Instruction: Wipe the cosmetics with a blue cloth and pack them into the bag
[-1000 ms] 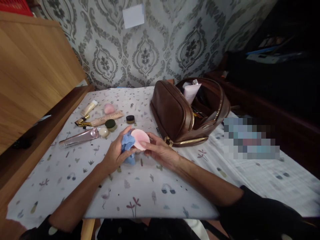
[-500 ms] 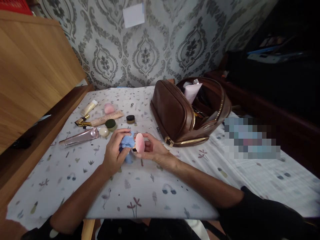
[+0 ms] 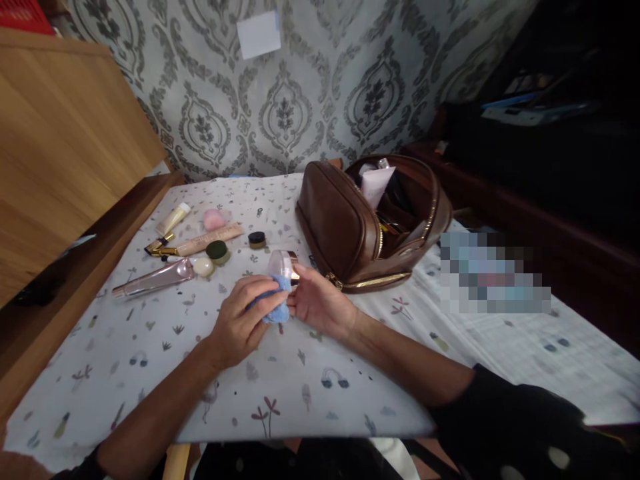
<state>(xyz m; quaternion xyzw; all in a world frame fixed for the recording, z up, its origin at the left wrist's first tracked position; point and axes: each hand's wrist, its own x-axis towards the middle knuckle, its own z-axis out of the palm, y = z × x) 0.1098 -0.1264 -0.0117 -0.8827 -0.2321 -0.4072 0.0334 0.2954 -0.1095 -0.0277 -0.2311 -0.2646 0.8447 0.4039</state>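
My left hand (image 3: 243, 313) is closed on a crumpled blue cloth (image 3: 277, 305), pressing it to the near side of a small cosmetic container (image 3: 280, 263). This container has a clear, pinkish round end and a shiny copper-gold part. My right hand (image 3: 325, 303) grips it from the right by the copper-gold part; the cloth and fingers hide some of it. Beyond my left hand stand a dark-green-lidded jar (image 3: 217, 251), a small pale-lidded jar (image 3: 203, 268) and a black-lidded jar (image 3: 257, 239). A metallic pink tube (image 3: 155, 278) lies to their left.
An unzipped brown leather bag (image 3: 335, 220) stands right of centre, with a pale pink tube (image 3: 376, 185) poking out. Farther left lie a beige tube (image 3: 210, 239), a pink sponge (image 3: 214, 219), a cream tube (image 3: 174, 219) and gold-trimmed items (image 3: 160, 247). A wooden panel (image 3: 70, 127) bounds the left.
The container has turned in my hands, so its clear side and copper-gold part now show instead of its pink face. My left hand has shifted the cloth to its near side.
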